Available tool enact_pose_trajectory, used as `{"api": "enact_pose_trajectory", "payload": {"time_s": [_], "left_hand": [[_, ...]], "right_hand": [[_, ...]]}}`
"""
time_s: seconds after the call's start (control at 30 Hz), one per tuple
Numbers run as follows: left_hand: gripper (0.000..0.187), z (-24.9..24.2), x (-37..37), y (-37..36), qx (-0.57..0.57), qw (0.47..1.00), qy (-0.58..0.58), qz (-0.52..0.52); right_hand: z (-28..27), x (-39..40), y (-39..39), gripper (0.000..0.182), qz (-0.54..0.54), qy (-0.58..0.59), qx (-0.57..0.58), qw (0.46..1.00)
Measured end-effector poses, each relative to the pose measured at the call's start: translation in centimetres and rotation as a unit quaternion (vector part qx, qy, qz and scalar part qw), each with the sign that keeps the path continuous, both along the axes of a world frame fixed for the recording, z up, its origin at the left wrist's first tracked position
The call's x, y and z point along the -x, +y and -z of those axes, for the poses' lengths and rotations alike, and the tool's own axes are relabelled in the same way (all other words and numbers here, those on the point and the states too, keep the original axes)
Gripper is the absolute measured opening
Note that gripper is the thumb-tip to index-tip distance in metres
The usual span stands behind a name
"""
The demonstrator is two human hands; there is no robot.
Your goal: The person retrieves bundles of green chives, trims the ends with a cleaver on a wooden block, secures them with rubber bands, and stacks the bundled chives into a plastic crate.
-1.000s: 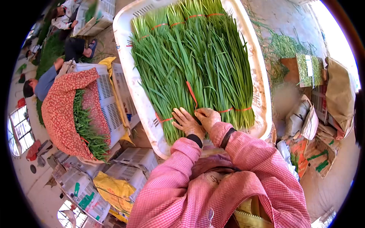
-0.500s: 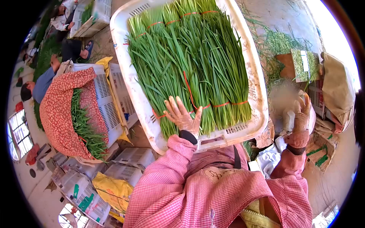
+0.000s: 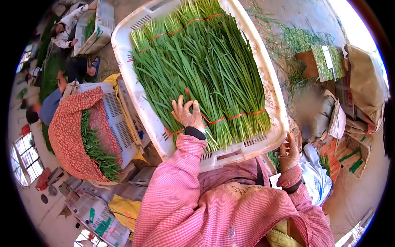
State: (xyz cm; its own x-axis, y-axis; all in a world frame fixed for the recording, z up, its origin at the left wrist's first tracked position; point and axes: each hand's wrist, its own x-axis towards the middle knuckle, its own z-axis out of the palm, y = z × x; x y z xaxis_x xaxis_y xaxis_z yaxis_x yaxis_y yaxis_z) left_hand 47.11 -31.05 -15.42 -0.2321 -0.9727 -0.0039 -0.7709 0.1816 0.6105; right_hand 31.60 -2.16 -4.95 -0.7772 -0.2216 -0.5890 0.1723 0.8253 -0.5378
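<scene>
Bundles of long green stalks, bound with red bands, lie side by side in a white plastic crate. Over the lower left part of the bundles is my left hand, its thumb and forefinger closed at a loose red band that runs up among the leaves. My right hand is at the crate's lower right corner, fingers bent upward beside the rim; whether it grips the rim is unclear.
At the left, a red floral cloth wraps more greens on a crate. Two people are at the upper left. Cut scraps and a board lie at the right. White plastic is beside my right arm.
My right hand has moved left and down to the crate's corner. My left hand has moved slightly up and left, its spread fingers drawing together at the red band.
</scene>
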Motion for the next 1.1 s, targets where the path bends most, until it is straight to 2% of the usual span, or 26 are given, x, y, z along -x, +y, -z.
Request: {"api": "enact_pose_trajectory", "payload": {"time_s": [0.03, 0.07, 0.1, 0.13, 0.2, 0.23, 0.33, 0.37, 0.47, 0.5, 0.57, 0.6, 0.67, 0.73, 0.77, 0.8, 0.83, 0.87, 0.9, 0.93, 0.97, 1.0, 1.03, 1.07, 1.1], "left_hand": [[0.021, -0.1, -0.3, 0.0, -0.001, 1.0, -0.001, 0.001], [0.022, -0.2, -0.6, -0.1, -0.019, 1.0, 0.019, -0.003], [0.024, -0.2, -0.8, -0.1, -0.036, 0.999, 0.039, -0.008], [0.024, -0.5, -0.8, 0.0, -0.038, 0.998, 0.039, -0.009], [0.028, -1.1, -0.6, 0.1, -0.081, 0.986, 0.136, -0.046], [0.028, -0.9, -0.9, 0.2, -0.082, 0.986, 0.136, -0.048], [0.03, -0.3, -1.5, 0.2, -0.054, 0.989, 0.137, -0.026], [0.03, -0.5, -1.6, 0.4, -0.059, 0.986, 0.154, -0.03], [0.031, -1.6, -1.2, 0.7, -0.072, 0.983, 0.165, -0.035], [0.031, -1.7, -1.4, 0.7, -0.062, 0.984, 0.163, -0.032], [0.03, -1.8, -2.0, 0.5, -0.042, 0.982, 0.182, -0.043], [0.03, -1.9, -2.6, 0.5, -0.032, 0.977, 0.202, -0.058], [0.032, -2.2, -3.6, 0.9, -0.01, 0.985, 0.159, -0.062], [0.032, -2.4, -4.0, 1.5, 0.022, 0.992, 0.121, 0.002], [0.033, -1.9, -4.2, 1.7, 0.035, 0.996, 0.075, 0.046], [0.034, -1.0, -4.3, 1.9, 0.05, 0.994, 0.028, 0.091], [0.036, -0.2, -4.2, 2.0, 0.054, 0.993, 0.03, 0.105], [0.036, -0.1, -4.1, 1.7, 0.053, 0.993, 0.03, 0.104], [0.037, 0.0, -3.9, 1.6, 0.053, 0.993, 0.029, 0.101], [0.038, -0.2, -4.0, 2.0, 0.047, 0.993, 0.025, 0.102], [0.039, -0.4, -3.9, 2.1, 0.04, 0.994, 0.018, 0.103], [0.04, -1.0, -3.9, 2.2, 0.032, 0.995, 0.032, 0.089], [0.04, -1.4, -4.0, 2.4, 0.048, 0.996, 0.032, 0.075], [0.041, -1.8, -4.1, 2.6, 0.065, 0.995, 0.033, 0.061], [0.041, -2.6, -4.1, 2.8, 0.077, 0.994, 0.018, 0.082]], "right_hand": [[-0.3, -0.1, -1.3, 0.047, -0.097, 0.143, 0.031, 0.984], [-0.7, -0.2, -2.7, 0.045, -0.192, 0.281, 0.061, 0.938], [-1.4, 0.0, -4.3, 0.042, -0.211, 0.232, 0.073, 0.947], [-1.8, -0.2, -6.4, 0.037, -0.277, 0.292, 0.084, 0.912], [-1.1, -1.1, -9.9, 0.031, -0.351, 0.181, 0.122, 0.91], [0.0, -1.8, -11.9, 0.027, -0.346, 0.059, 0.129, 0.928], [4.6, -3.9, -17.2, 0.027, -0.399, 0.084, 0.21, 0.889], [5.2, -4.5, -18.9, 0.029, -0.388, 0.049, 0.218, 0.894], [8.5, -6.0, -21.8, 0.03, -0.432, -0.016, 0.083, 0.898], [8.0, -6.1, -22.0, 0.03, -0.434, -0.018, 0.083, 0.897], [6.7, -5.7, -22.0, 0.024, -0.356, -0.119, 0.046, 0.926], [8.1, -6.2, -21.1, 0.024, -0.359, -0.119, 0.043, 0.925], [12.8, -7.7, -18.4, 0.021, -0.21, -0.191, 0.148, 0.947], [12.1, -7.9, -18.0, 0.021, -0.213, -0.189, 0.172, 0.943], [10.6, -7.7, -18.2, 0.023, -0.357, -0.113, 0.136, 0.917], [8.5, -7.2, -18.5, 0.026, -0.49, -0.032, 0.097, 0.866], [6.4, -6.9, -17.8, 0.02, -0.433, -0.04, 0.153, 0.887], [5.8, -6.7, -17.3, 0.02, -0.433, -0.041, 0.152, 0.887], [5.5, -6.3, -16.5, 0.02, -0.317, -0.109, 0.238, 0.912], [4.6, -5.9, -15.5, 0.02, -0.186, -0.177, 0.312, 0.915], [-1.4, -3.3, -16.4, 0.019, -0.173, -0.176, 0.282, 0.927], [-5.4, -0.7, -16.4, 0.017, -0.107, -0.193, 0.267, 0.938], [-7.0, 2.6, -14.7, 0.025, -0.035, -0.168, 0.335, 0.927], [-3.7, 7.8, -9.9, 0.024, 0.037, -0.169, 0.555, 0.814], [-4.3, 10.0, -8.6, 0.027, 0.058, -0.082, 0.501, 0.859]]}}
